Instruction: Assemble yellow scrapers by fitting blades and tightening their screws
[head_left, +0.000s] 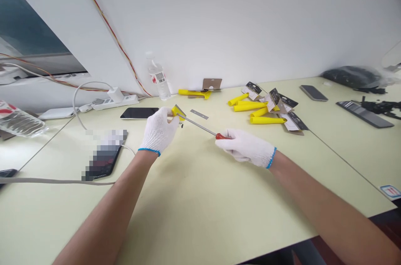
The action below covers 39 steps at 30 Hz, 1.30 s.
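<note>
My left hand [160, 130], in a white knit glove with a blue cuff, is closed around a yellow scraper [177, 112]; most of its handle is hidden by the glove. My right hand [247, 146], gloved alike, grips the red handle of a screwdriver [200, 125]. The long metal shaft points left, and its tip meets the scraper head. A flat grey blade [199, 114] with holes lies on the table just beyond. Under the scraper head are small dark screws [182, 126], partly hard to make out.
Several yellow scrapers [266, 119] with cardboard tags lie at the right; another yellow scraper [194, 93] rests by the wall. A water bottle [160, 79] stands at the back. Phones [139, 113], a power strip [115, 102] and cables occupy the left side. Black bagged items [352, 77] sit far right.
</note>
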Tool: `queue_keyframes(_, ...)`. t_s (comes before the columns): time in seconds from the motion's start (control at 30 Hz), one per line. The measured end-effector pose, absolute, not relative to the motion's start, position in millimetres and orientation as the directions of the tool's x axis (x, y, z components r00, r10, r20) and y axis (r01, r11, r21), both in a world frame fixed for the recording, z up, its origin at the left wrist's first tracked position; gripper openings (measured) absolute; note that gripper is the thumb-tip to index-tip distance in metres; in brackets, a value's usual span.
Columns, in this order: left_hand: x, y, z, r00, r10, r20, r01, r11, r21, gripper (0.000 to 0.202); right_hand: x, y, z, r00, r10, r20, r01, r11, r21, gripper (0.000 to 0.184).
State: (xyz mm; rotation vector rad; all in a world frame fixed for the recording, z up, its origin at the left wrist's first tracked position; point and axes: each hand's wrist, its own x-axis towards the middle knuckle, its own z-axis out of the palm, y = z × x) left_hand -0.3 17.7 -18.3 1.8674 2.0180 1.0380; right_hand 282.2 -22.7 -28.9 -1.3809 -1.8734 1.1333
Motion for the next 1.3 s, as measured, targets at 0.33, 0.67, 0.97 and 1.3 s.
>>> queue_keyframes(0.33, 3, 15, -14, -0.175, 0.943, 0.283, 0.815, -0.022, 0.579, 0.024, 276, -27, -30, -0.233, 0.951, 0.205, 0.455, 0.293, -0.841, 0.052)
queue_keyframes(0.67, -2, 16, -16, -0.189, 0.935, 0.299, 0.816, -0.02, 0.577, 0.022, 274, -27, -31, -0.213, 0.963, 0.167, 0.515, 0.256, -0.818, 0.029)
queue_keyframes(0.97, -2, 18, -19, -0.176, 0.936, 0.305, 0.821, -0.032, 0.57, 0.019, 283, -21, -28, -0.336, 0.939, 0.07, 0.608, 0.273, -0.746, 0.049)
queue_keyframes(1.3, -4, 18, -19, -0.17, 0.935, 0.311, 0.816, -0.043, 0.576, 0.02, 276, -18, -38, -0.201, 0.941, 0.274, 0.751, 0.327, -0.573, 0.046)
